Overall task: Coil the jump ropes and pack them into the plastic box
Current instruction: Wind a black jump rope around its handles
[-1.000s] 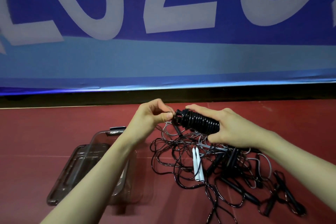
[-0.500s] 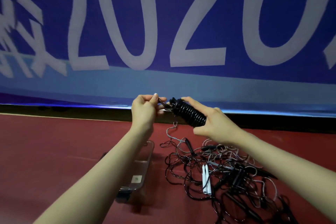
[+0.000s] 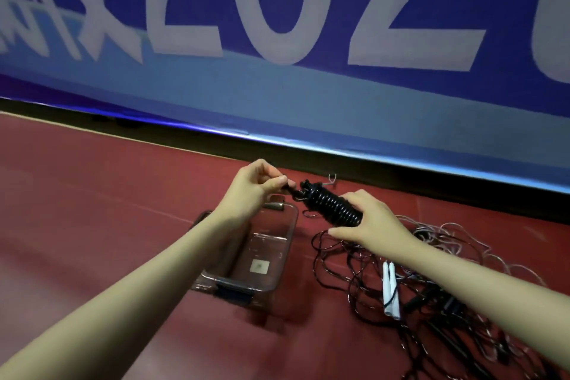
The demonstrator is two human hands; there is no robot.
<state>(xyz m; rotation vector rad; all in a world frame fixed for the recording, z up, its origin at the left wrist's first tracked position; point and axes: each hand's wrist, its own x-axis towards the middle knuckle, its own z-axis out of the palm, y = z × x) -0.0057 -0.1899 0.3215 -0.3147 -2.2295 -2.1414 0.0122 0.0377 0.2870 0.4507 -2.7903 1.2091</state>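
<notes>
While the right hand (image 3: 374, 224) clasps the slanting coiled rope (image 3: 334, 205), the left hand (image 3: 254, 187) pinches its upper-left end.

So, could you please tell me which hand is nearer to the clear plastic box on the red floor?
Left. The left hand is above the clear plastic box's far end; the right hand holds the coiled black rope off to its right.

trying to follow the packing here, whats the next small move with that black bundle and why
Probably tuck the loose rope end that the left hand pinches into the coiled black rope, then lower it into the plastic box. The right hand grips an already tightly wound bundle, and the open box sits just below it.
</notes>
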